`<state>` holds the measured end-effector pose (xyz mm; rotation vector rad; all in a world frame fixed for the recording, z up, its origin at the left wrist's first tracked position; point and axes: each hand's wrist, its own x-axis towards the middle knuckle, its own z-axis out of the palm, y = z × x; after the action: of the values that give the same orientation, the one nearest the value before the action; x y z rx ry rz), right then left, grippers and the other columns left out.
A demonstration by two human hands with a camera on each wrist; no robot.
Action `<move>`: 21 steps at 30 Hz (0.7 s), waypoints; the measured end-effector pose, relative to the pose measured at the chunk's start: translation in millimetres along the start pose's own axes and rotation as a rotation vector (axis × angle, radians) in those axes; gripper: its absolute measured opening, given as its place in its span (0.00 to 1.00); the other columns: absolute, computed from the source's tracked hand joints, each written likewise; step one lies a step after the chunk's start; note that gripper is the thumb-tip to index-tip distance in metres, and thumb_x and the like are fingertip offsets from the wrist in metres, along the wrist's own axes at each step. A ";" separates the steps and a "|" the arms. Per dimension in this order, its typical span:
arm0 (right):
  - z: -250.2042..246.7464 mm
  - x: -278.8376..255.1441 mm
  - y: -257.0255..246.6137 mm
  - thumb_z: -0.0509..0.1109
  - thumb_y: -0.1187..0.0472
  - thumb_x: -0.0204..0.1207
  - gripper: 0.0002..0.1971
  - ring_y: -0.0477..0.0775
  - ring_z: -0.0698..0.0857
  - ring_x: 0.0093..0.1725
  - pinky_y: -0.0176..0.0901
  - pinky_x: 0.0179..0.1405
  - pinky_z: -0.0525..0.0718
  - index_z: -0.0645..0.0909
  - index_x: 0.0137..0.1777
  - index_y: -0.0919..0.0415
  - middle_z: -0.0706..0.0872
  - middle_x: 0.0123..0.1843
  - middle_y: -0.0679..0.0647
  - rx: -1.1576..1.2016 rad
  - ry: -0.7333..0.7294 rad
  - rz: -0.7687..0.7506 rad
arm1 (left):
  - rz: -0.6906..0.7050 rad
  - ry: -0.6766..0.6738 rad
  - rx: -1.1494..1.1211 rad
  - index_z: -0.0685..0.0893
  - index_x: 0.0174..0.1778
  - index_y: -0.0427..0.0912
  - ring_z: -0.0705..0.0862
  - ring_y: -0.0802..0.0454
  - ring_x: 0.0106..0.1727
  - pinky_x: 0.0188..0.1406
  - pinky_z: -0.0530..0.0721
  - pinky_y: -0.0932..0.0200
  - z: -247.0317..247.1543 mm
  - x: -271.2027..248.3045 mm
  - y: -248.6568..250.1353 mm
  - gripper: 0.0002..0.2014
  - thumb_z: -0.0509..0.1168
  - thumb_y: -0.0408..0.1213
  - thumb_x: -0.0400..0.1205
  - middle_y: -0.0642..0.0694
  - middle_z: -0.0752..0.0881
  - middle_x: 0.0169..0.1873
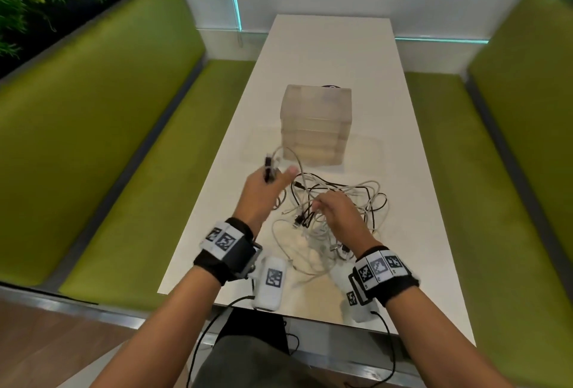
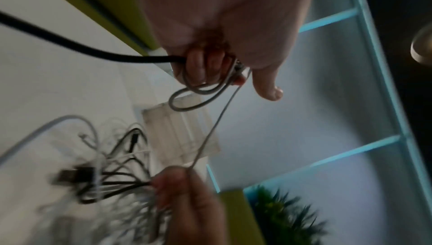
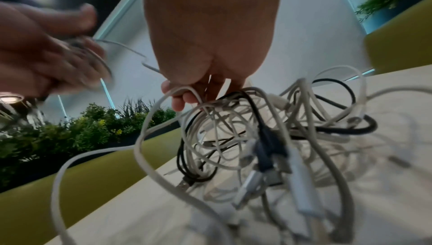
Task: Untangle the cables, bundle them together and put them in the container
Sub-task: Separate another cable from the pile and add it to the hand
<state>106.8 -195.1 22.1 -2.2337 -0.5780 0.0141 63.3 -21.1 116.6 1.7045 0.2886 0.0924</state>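
Left hand: gripping coiled grey cable, should be drawing toward ten o'clock.
Right hand: pinching tangle, should be steadying it.

Both forearms reach forward side by side, each wrist wrapped in a black band carrying square black-and-white markers and a white camera unit. The left hand is raised and turned palm inward, its fingers curled round a small coil of grey cable with the thumb sticking out straight. The right hand is lower, palm down, with its fingertips pinching several strands at the top of the tangled cables.
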 end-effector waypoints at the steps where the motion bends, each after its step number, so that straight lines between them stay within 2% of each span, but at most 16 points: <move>1: 0.6 -0.7 -2.1 0.61 0.67 0.79 0.11 0.54 0.79 0.43 0.49 0.46 0.75 0.83 0.40 0.59 0.80 0.36 0.38 0.001 0.017 -0.004 | -0.004 -0.069 0.080 0.68 0.31 0.47 0.64 0.60 0.21 0.24 0.64 0.63 7.4 1.8 -8.3 0.20 0.71 0.52 0.76 0.54 0.67 0.23; 3: 1.8 -1.4 -2.5 0.59 0.66 0.80 0.12 0.57 0.80 0.45 0.51 0.47 0.77 0.86 0.47 0.61 0.87 0.41 0.50 -0.013 0.041 -0.009 | -0.006 -0.173 0.260 0.70 0.31 0.45 0.68 0.57 0.24 0.27 0.66 0.60 21.0 6.3 -23.8 0.22 0.70 0.57 0.75 0.53 0.71 0.24; 5: 3.6 -0.3 0.8 0.59 0.64 0.81 0.13 0.57 0.81 0.45 0.53 0.48 0.79 0.86 0.54 0.60 0.88 0.42 0.56 -0.042 0.021 -0.008 | 0.006 -0.198 0.401 0.76 0.35 0.39 0.74 0.53 0.29 0.30 0.69 0.59 31.4 12.5 -33.3 0.23 0.66 0.59 0.77 0.50 0.78 0.27; 7: 3.8 0.2 1.6 0.61 0.64 0.80 0.11 0.56 0.80 0.43 0.56 0.47 0.79 0.86 0.50 0.61 0.87 0.40 0.56 -0.057 0.008 -0.018 | -0.002 -0.211 0.438 0.80 0.37 0.38 0.78 0.52 0.32 0.30 0.71 0.60 38.6 18.5 -33.4 0.23 0.62 0.58 0.81 0.49 0.81 0.29; 10: 2.5 -1.5 -4.4 0.56 0.59 0.78 0.15 0.60 0.79 0.41 0.58 0.45 0.79 0.84 0.44 0.63 0.85 0.38 0.57 -0.065 0.029 -0.036 | 0.016 -0.235 0.447 0.82 0.34 0.38 0.79 0.49 0.32 0.30 0.72 0.60 43.5 22.5 -29.6 0.23 0.59 0.54 0.84 0.47 0.83 0.29; 12: 2.0 -0.2 -10.0 0.53 0.54 0.78 0.19 0.59 0.79 0.41 0.56 0.45 0.78 0.83 0.42 0.63 0.85 0.38 0.56 -0.086 0.037 -0.054 | 0.083 -0.197 0.445 0.77 0.31 0.42 0.77 0.52 0.30 0.30 0.72 0.61 42.7 22.7 -28.0 0.21 0.57 0.51 0.85 0.49 0.81 0.27; 14: 2.5 3.0 -9.9 0.53 0.48 0.80 0.22 0.56 0.79 0.42 0.51 0.45 0.76 0.83 0.42 0.62 0.85 0.38 0.53 -0.108 0.024 -0.040 | 0.156 -0.145 0.443 0.73 0.31 0.45 0.74 0.57 0.27 0.27 0.69 0.67 39.0 20.0 -25.0 0.18 0.57 0.48 0.86 0.52 0.77 0.25; 15: 3.3 3.7 -6.0 0.53 0.46 0.80 0.23 0.55 0.79 0.41 0.50 0.46 0.76 0.83 0.41 0.61 0.84 0.38 0.52 -0.121 0.008 -0.021 | 0.183 -0.109 0.432 0.72 0.32 0.45 0.72 0.58 0.26 0.26 0.68 0.68 36.3 19.0 -22.2 0.18 0.57 0.47 0.86 0.52 0.75 0.24; 18: 7.8 0.4 13.1 0.56 0.45 0.82 0.21 0.54 0.76 0.41 0.54 0.46 0.77 0.80 0.38 0.60 0.82 0.37 0.52 -0.109 -0.009 0.042 | 0.223 -0.003 0.324 0.71 0.32 0.43 0.68 0.53 0.24 0.26 0.67 0.59 22.2 17.6 -5.6 0.18 0.57 0.46 0.87 0.51 0.71 0.22; 19: 8.6 -0.5 17.5 0.57 0.46 0.82 0.20 0.54 0.76 0.42 0.55 0.46 0.77 0.79 0.39 0.60 0.82 0.38 0.53 -0.110 -0.014 0.062 | 0.231 0.036 0.273 0.71 0.32 0.42 0.68 0.52 0.24 0.27 0.68 0.55 16.0 17.7 1.6 0.18 0.57 0.46 0.86 0.50 0.71 0.22; 21: 9.8 1.4 21.7 0.60 0.50 0.83 0.16 0.56 0.77 0.45 0.53 0.47 0.77 0.81 0.43 0.62 0.84 0.42 0.55 -0.124 -0.029 0.088 | 0.235 0.117 0.176 0.72 0.33 0.44 0.68 0.52 0.25 0.29 0.70 0.55 3.8 19.0 15.3 0.17 0.58 0.47 0.86 0.49 0.70 0.24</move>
<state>114.9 -199.8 0.1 -2.3816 -0.5077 0.0572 84.6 -22.0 129.1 1.9069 0.1857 0.3494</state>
